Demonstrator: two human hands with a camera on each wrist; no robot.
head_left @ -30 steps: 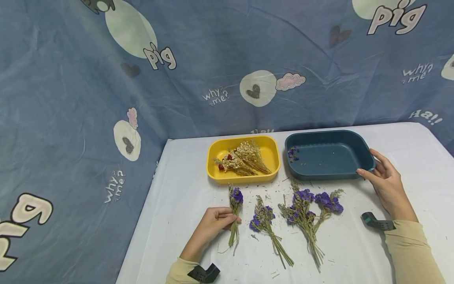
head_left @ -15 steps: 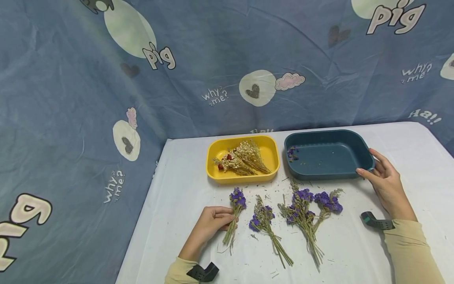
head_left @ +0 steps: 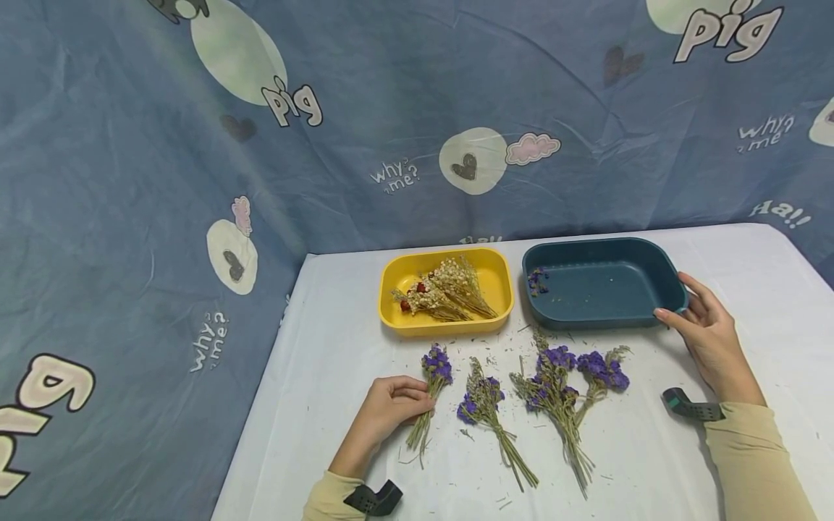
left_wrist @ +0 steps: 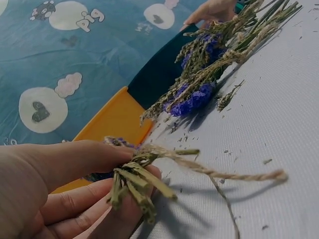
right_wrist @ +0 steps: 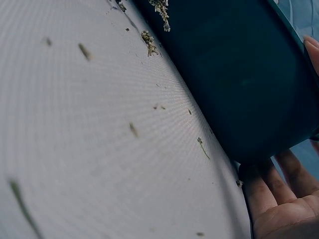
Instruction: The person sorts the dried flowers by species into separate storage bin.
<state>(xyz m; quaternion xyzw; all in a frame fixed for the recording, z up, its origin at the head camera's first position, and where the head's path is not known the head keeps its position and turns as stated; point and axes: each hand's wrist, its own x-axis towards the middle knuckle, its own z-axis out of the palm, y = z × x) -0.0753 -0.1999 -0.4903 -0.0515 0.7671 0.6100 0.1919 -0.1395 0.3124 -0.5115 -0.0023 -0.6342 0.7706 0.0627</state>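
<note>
While a creased blue cloth (head_left: 365, 101) printed with pale ovals, hearts and lettering hangs beyond both hands, a white, finely ribbed tabletop (head_left: 313, 376) spreads beneath them, strewn with dry crumbs of stem and leaf. The left hand (head_left: 395, 405) pinches a slim dried bunch (head_left: 438, 364) between thumb and fingers, its papery purple heads pointing away from the palm; a twisted twine end (left_wrist: 229, 175) sticks out beside the stiff, cut stems. Ahead of that hand sits a smooth yellow tray (head_left: 446, 329), round-cornered, holding cream and red dried flowers (head_left: 449, 289); to the hand's right lie more brittle purple bunches (head_left: 482, 398). The right hand (head_left: 710, 340) grips the near end of a smooth teal tray (head_left: 606, 286), which stretches leftward from it, with purple bits (head_left: 538, 283) at its farther end
</note>
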